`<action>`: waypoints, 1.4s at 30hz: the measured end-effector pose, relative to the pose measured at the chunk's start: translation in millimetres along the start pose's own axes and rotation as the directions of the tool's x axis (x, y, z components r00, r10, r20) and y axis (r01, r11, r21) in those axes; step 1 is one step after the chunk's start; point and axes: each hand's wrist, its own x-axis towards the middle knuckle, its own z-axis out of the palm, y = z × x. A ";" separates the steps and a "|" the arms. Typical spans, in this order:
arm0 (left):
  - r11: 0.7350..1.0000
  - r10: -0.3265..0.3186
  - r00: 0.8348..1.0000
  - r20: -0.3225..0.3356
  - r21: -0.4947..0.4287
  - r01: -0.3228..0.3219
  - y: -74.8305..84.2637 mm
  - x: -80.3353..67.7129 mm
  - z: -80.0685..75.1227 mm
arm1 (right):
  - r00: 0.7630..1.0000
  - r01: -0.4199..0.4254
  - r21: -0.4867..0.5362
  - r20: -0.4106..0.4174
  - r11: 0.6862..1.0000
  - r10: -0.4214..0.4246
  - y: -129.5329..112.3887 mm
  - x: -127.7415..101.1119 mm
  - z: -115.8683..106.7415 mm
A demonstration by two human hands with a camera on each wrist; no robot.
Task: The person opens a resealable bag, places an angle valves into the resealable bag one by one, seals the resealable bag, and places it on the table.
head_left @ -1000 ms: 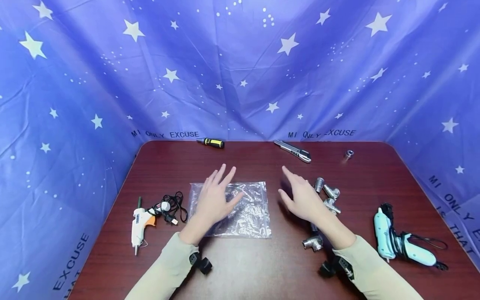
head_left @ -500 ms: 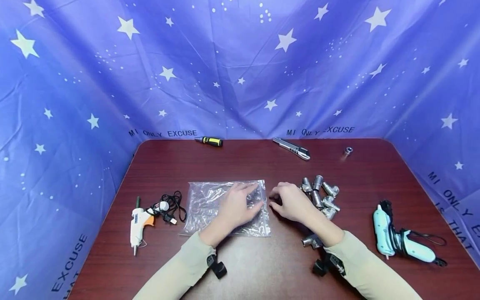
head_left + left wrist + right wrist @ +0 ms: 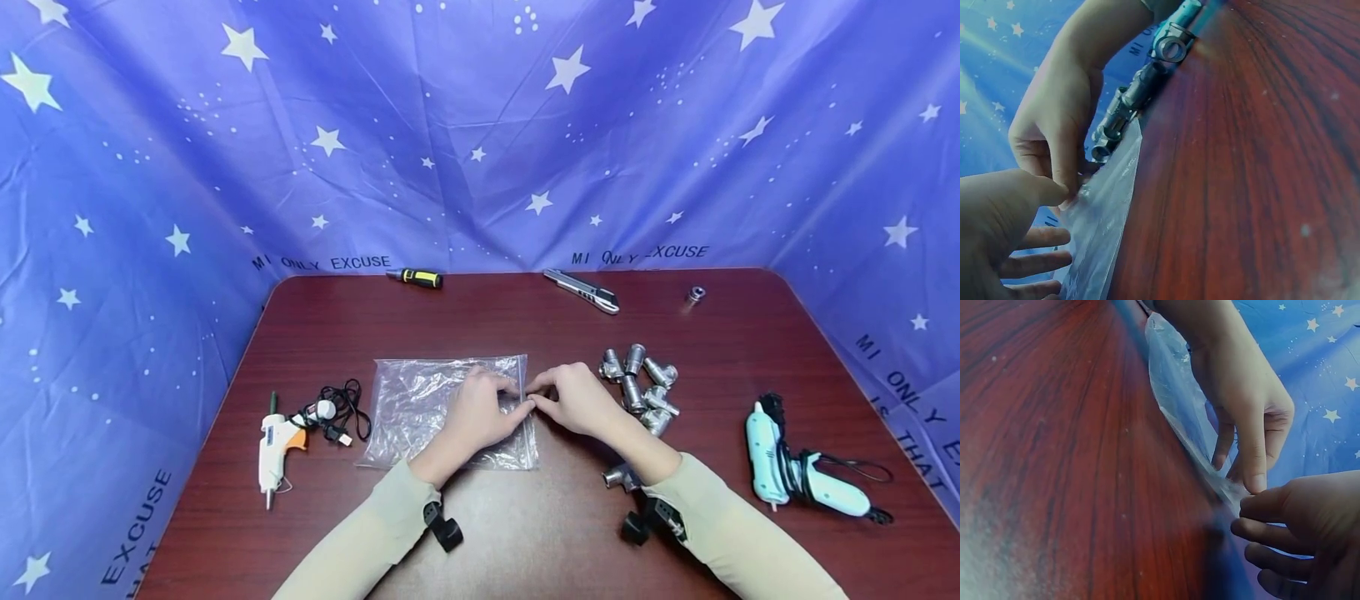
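A clear plastic zip bag (image 3: 427,408) lies flat on the dark red table (image 3: 525,533). My left hand (image 3: 516,402) lies over the bag's right part and pinches its right edge. My right hand (image 3: 537,398) meets it from the right and pinches the same edge, fingertips almost touching. In the left wrist view the bag (image 3: 1100,219) lifts slightly where my left thumb (image 3: 1047,190) and the right hand's fingers (image 3: 1069,181) meet. The right wrist view shows the bag edge (image 3: 1179,406) raised between both hands. A pile of metal sockets (image 3: 641,385) sits just right of my right hand.
One more socket (image 3: 621,477) lies by my right forearm and a lone one (image 3: 696,293) at the back right. A white glue gun (image 3: 272,446) with cable lies left, a light blue glue gun (image 3: 795,479) right. A screwdriver (image 3: 415,277) and utility knife (image 3: 583,292) lie along the back edge.
Both hands came down from hovering with spread fingers and moved together to the bag's right edge, where they now pinch it. The left hand slid right across the bag.
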 end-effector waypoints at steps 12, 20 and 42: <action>0.998 0.013 1.000 -0.012 -0.057 -0.014 -2.3 2.7 2.8 | 0.993 -0.115 0.136 0.051 0.984 0.109 1.2 8.8 4.3; 0.995 0.043 0.998 -0.047 -0.088 -0.047 -3.2 1.6 4.7 | 0.985 -0.167 0.130 0.070 0.977 0.159 0.7 11.2 6.4; 0.954 -0.042 0.997 -0.060 -0.299 0.022 -8.2 -5.3 -13.9 | 0.983 -0.182 0.117 0.021 0.976 0.181 -5.7 8.3 -2.3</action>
